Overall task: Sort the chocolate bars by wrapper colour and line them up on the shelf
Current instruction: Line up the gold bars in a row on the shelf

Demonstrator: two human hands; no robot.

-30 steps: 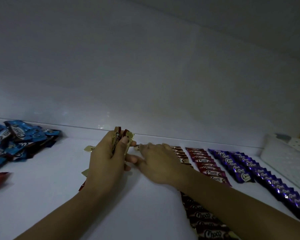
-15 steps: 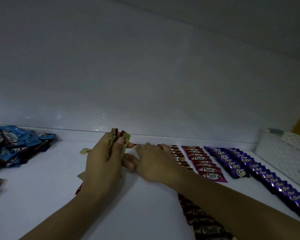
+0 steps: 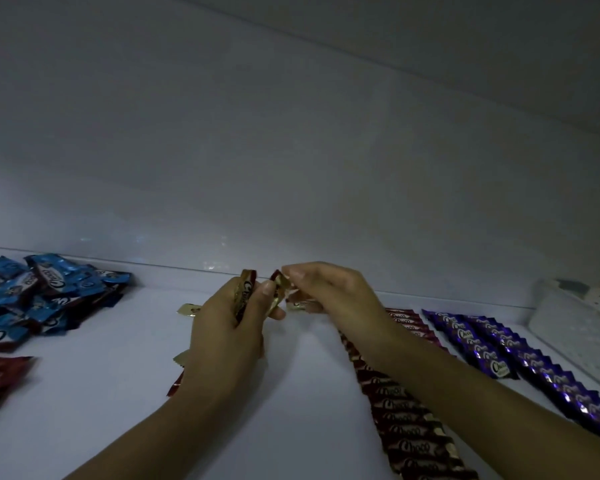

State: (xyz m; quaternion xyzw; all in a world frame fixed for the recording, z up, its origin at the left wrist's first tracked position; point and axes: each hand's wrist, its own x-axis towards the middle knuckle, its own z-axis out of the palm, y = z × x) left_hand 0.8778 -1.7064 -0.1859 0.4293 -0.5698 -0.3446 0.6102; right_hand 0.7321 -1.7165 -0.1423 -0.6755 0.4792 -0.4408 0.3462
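White "Choco" lettering on brown-gold bars (image 3: 243, 297), bundle gripped upright by left hand (image 3: 222, 337). Right hand (image 3: 329, 292) pinches single bar (image 3: 278, 285) by crimped gold end. Purple row (image 3: 478, 344): same lettering.

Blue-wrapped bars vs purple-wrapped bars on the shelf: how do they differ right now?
Arrangement: the blue-wrapped bars lie in a loose heap, while the purple-wrapped bars sit in two neat overlapping rows.
Pose: the blue-wrapped bars point at mixed angles, whereas the purple-wrapped bars all lie the same way.
Place: the blue heap is at far left, and the purple rows are at right, beside the white perforated basket.
Shared: both carry the Choco logo and lie on the white shelf.
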